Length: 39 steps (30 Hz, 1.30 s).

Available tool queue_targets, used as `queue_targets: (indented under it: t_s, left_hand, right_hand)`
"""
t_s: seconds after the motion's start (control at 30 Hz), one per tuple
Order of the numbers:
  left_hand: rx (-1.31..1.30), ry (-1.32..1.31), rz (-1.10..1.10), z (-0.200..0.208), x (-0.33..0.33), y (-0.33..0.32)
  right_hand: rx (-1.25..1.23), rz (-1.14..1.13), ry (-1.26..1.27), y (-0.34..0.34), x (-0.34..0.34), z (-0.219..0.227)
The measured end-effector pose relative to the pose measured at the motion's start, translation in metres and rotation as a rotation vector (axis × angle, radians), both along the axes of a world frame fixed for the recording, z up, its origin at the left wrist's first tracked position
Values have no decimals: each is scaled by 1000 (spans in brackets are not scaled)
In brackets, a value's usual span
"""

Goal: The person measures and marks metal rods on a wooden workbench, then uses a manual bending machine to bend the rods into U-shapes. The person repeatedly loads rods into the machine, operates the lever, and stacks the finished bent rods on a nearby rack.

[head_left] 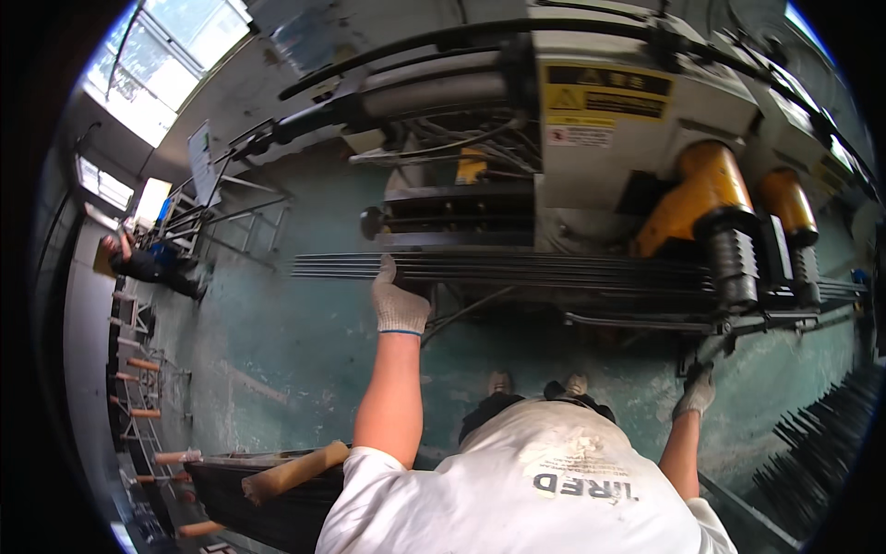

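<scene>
Left hand: the white-gloved left hand [399,303] is at the free left portion of the long rods [517,268], one digit lying across them.
Left grip: the other fingers are hidden; whether they close on the rods cannot be told.
Rods: dark, thin and side by side, they run left to right along the machine's near side, passing at right behind ridged metal cylinders [736,268].
Right hand: the gloved right hand [695,393] is low at right, near a dark bracket [688,355] under the machine; its grip is too indistinct to tell.
Machine: the pale housing [600,148] bears a yellow warning label [606,90] and orange fittings [709,189].
Lower right: many dark bars [826,448] lie bunched.
Far left: a co-worker [148,266] in dark clothing.
</scene>
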State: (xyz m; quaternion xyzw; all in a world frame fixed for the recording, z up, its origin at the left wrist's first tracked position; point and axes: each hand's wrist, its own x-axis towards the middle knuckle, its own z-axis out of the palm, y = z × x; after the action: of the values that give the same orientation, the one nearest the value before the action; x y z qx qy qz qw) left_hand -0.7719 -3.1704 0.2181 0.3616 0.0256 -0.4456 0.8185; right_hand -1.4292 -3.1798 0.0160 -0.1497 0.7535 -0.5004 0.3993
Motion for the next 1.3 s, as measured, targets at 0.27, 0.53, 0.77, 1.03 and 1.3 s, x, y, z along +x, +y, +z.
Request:
queue_targets:
  t_s: [0.27,0.53,0.77,1.03,1.3]
  left_hand:
    - [80,-116,185,-10,195,54]
    - [143,-367,-31,-32,279,63]
    - [191,-451,-141,-33,265,91]
    - [361,-483,-221,-9,277,108]
    - [320,-595,-313,-28,300,111]
  right_hand:
    - [207,47,-5,106,75,-111]
    - [372,105,106,170,96,-118]
    - [468,177,449,136,142,-58]
    - [442,308,391,138,184,0]
    - [368,493,444,127,211,3]
